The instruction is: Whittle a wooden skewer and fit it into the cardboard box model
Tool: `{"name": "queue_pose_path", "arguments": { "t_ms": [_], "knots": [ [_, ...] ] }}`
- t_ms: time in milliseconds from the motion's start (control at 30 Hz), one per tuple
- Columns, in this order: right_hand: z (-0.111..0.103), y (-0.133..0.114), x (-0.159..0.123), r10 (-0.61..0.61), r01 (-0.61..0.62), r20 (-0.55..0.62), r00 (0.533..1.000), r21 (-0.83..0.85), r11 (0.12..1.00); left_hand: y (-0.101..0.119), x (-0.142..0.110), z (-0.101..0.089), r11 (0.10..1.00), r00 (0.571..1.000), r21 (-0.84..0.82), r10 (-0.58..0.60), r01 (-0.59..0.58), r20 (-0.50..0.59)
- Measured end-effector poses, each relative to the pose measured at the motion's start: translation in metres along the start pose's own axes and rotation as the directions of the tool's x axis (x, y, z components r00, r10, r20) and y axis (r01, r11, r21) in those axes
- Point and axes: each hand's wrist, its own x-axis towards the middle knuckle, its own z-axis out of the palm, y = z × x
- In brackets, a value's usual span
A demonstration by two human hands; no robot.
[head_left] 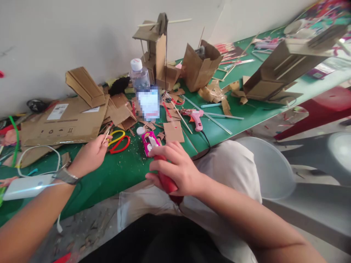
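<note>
My left hand [94, 151] is closed around a thin wooden stick [108, 133] at the table's front, just left of the scissors [120, 142] with yellow and red handles. My right hand [175, 168] wraps round a thick red tool handle [166, 179], held over my lap near the table edge. Its working end is hidden, so the tool's kind does not show. Just beyond my right fingertips lies a small pink-and-white pack [149, 140]. A pink glue gun [196, 119] rests on the green table [123, 168] farther right.
Cardboard scraps [174, 131] and a flat carton [65, 122] cover much of the table. Behind stand a clear bottle [139, 75], a cardboard tower [159, 54] and a paper bag [201, 65]. A white power bank [29, 187] is left; a grey stool [315, 204] is right.
</note>
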Motion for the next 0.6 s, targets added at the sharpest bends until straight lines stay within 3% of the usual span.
{"name": "queue_pose_path", "arguments": {
  "t_ms": [67,133,200,267,300,333,367,400,600],
  "knots": [
    [-0.014,0.007,0.003,0.012,-0.015,-0.047,0.999,-0.056,0.998,-0.005,0.002,0.003,0.985,0.993,0.145,0.102,-0.094,-0.052],
    [-0.03,0.017,0.005,0.046,-0.059,-0.108,0.993,-0.122,0.991,-0.008,0.003,0.006,0.964,0.988,0.244,0.131,-0.107,-0.083],
    [-0.043,0.033,0.006,0.121,-0.155,-0.183,0.976,-0.18,0.971,-0.009,0.004,0.008,0.952,0.985,0.283,0.151,-0.12,-0.089],
    [-0.05,0.051,0.005,0.281,-0.311,-0.147,0.948,-0.263,0.913,-0.008,0.005,0.009,0.947,0.98,0.289,0.174,-0.14,-0.097],
    [-0.051,0.061,0.003,0.405,-0.407,-0.077,0.911,-0.321,0.855,-0.007,0.005,0.008,0.95,0.979,0.276,0.177,-0.143,-0.102],
    [-0.05,0.071,0.001,0.55,-0.499,0.016,0.835,-0.397,0.77,-0.005,0.006,0.007,0.957,0.98,0.254,0.169,-0.138,-0.103],
    [-0.047,0.08,-0.001,0.688,-0.573,0.103,0.718,-0.474,0.669,-0.003,0.006,0.005,0.966,0.983,0.226,0.154,-0.128,-0.101],
    [-0.044,0.089,-0.003,0.741,-0.601,0.128,0.659,-0.503,0.621,0.0,0.007,0.004,0.973,0.986,0.2,0.138,-0.117,-0.093],
    [-0.028,0.111,-0.005,0.87,-0.659,0.159,0.466,-0.595,0.461,0.011,0.015,-0.003,0.972,0.992,0.215,0.114,-0.099,-0.058]
  ]
}}
